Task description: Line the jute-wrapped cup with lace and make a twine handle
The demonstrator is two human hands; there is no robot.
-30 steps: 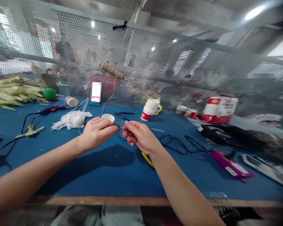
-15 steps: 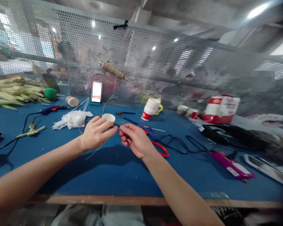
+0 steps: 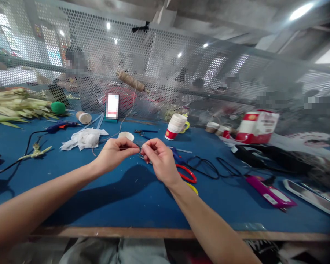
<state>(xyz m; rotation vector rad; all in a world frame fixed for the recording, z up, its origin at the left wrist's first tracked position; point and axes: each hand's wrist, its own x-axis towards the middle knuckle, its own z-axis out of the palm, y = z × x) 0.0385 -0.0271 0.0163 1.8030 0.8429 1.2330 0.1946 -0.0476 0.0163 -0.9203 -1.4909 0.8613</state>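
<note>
My left hand is closed, thumb and forefinger pinched on a thin strand of twine. My right hand meets it fingertip to fingertip, also pinched; the bit of twine between them is too small to make out fully. The strand runs down from a spool of brown twine at the mesh panel. Just behind my left hand stands a white paper cup. Scissors with a red handle loop and a yellow one lie partly hidden under my right wrist.
A stack of paper cups, pliers and a blue glue gun lie beyond my hands. Left are crumpled white material, another glue gun and pale husks. A purple pouch lies right.
My left hand has turned and lowered slightly, its fingers straighter in the pinch. My right hand has shifted a little right. The yellow scissor handle now shows below my right wrist.
</note>
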